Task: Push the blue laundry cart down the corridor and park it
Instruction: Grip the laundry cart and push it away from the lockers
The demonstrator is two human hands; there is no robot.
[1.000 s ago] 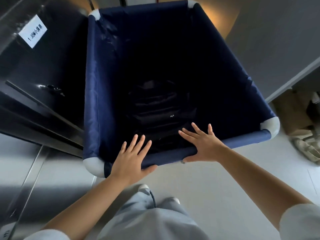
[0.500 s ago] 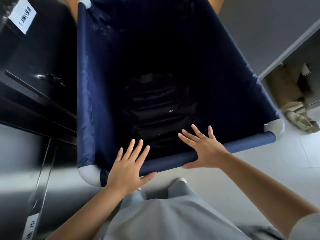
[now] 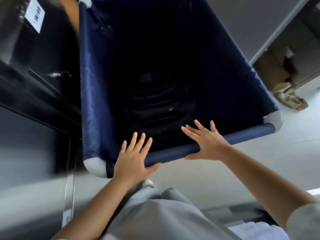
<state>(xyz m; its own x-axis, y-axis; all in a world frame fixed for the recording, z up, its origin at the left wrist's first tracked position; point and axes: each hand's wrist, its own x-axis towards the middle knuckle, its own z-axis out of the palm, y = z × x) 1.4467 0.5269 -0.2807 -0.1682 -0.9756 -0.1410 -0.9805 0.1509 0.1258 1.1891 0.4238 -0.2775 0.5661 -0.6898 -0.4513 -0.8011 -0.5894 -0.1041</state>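
The blue laundry cart fills the middle of the view, a deep fabric bin with grey corner pieces and a dark bundle lying at its bottom. My left hand lies flat on the near rim close to the left corner, fingers spread and thumb under the rail. My right hand presses flat on the same rim further right, fingers apart and reaching over the bin. Neither hand wraps the rail.
A dark metal cabinet with a white label runs close along the cart's left side. To the right, a grey wall corner, a cardboard box and sandals sit on the pale floor.
The cart has rolled forward along the cabinet and I have stepped after it. The opening with box and sandals has come nearer on the right. Both hands keep their places on the rim.
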